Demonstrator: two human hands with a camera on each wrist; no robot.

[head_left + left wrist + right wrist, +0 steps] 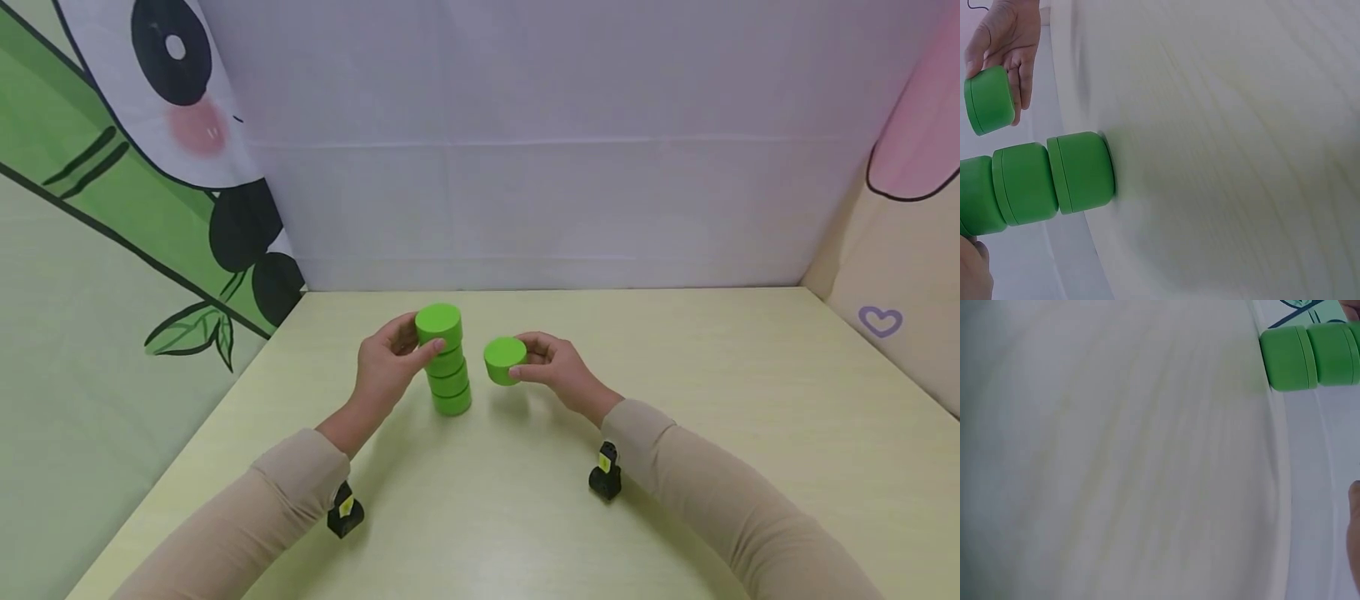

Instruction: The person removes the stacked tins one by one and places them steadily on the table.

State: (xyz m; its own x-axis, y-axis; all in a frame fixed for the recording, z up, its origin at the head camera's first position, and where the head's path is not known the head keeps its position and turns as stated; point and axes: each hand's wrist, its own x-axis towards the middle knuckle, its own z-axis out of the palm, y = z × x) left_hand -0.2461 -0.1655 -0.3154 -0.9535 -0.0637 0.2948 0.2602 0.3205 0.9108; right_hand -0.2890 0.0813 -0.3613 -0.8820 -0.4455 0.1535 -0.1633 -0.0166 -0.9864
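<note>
Several green round containers, each with a seam line like a lid's, stand in an upright stack (450, 382) on the table. My left hand (382, 362) grips the top container (438, 323) from the left, its thumb across the near side. To the right of the stack, my right hand (558, 371) holds a separate green container (504, 358) between thumb and fingers, raised over the table with a shadow below it. The left wrist view shows this held container (990, 100) beside the stack (1082, 172). In the right wrist view only the right thumb (1354, 534) shows; its container is out of frame.
The light wood-patterned table (675, 433) reaches back to a pale cloth wall (555, 208). A painted panel (150, 250) stands along the left side and another (885, 275) on the right. Small black wrist cameras (604, 475) hang below both sleeves.
</note>
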